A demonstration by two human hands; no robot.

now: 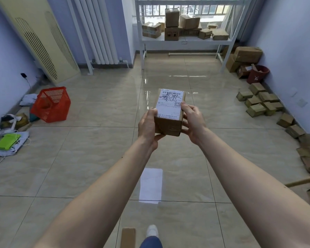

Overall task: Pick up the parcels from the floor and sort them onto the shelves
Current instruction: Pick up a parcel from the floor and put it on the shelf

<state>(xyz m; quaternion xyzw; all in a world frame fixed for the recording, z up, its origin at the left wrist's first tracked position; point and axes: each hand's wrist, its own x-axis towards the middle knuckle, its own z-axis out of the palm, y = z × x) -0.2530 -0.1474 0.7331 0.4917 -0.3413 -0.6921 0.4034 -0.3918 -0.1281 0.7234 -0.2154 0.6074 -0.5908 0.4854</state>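
A small brown cardboard parcel (169, 106) with a white shipping label on top is held out in front of me above the tiled floor. My left hand (148, 127) grips its left side and underside. My right hand (192, 120) grips its right side, with the fingertips on the label's edge. A white metal shelf unit (184, 41) stands at the far wall under the window and carries several brown boxes (172, 17). More small parcels (258, 102) lie along the right wall on the floor.
A red plastic basket (51, 104) lies tipped at the left, beside bags and a green item (5, 141). A red bucket (257, 74) and large boxes (247, 54) stand at the far right. A flat cardboard piece (127, 237) lies by my shoe (152, 230).
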